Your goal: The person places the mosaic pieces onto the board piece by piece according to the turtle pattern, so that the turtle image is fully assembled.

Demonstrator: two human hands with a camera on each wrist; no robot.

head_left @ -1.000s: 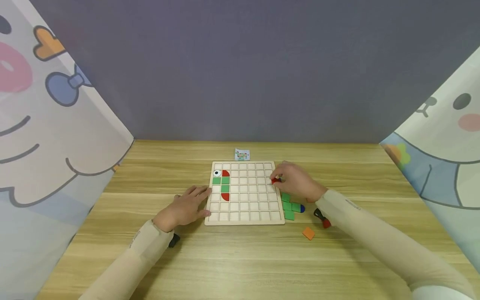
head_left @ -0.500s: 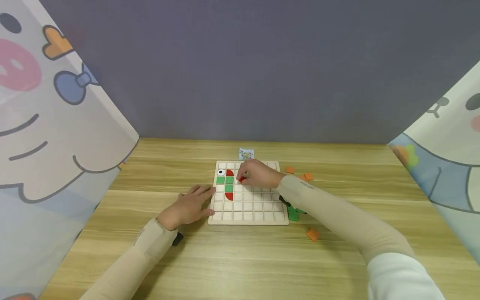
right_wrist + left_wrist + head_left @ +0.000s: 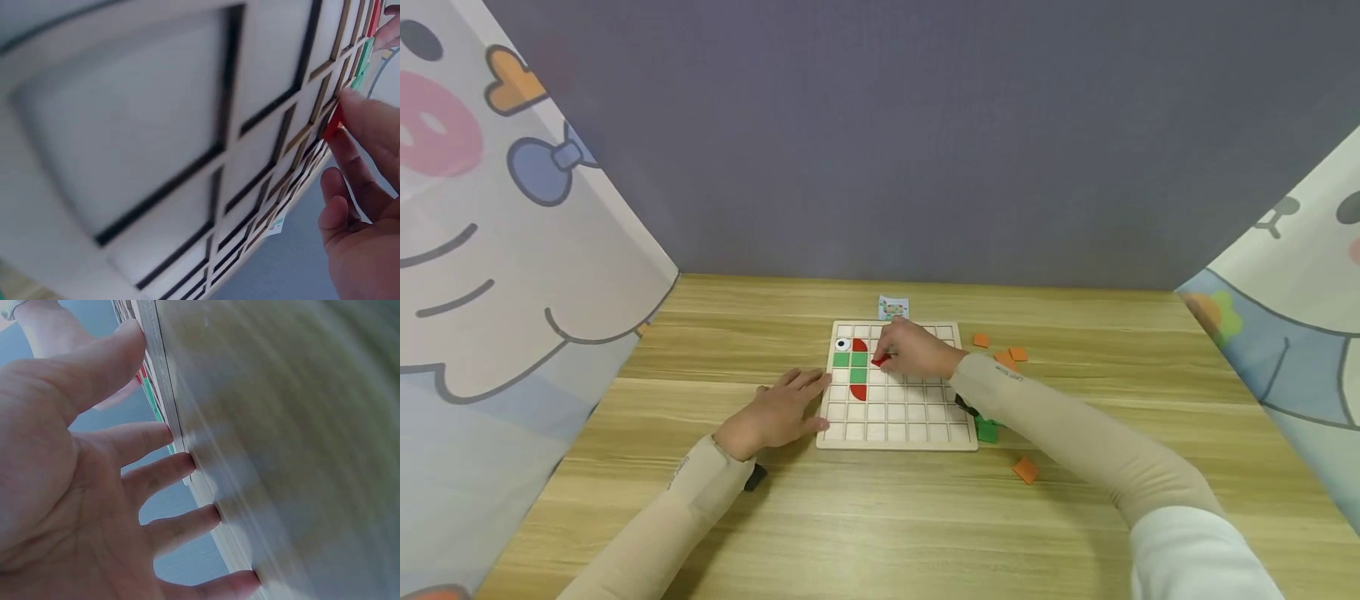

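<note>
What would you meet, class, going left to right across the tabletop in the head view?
Left hand, eye tile, upper red tile, right hand pinching a red piece, frontmost green tile, frontmost orange tile.

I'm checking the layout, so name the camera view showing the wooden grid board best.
The head view: nearly the whole grid board shows, though the right hand covers some. The left wrist view shows mostly its edge; the right wrist view, close, cropped cells.
</note>
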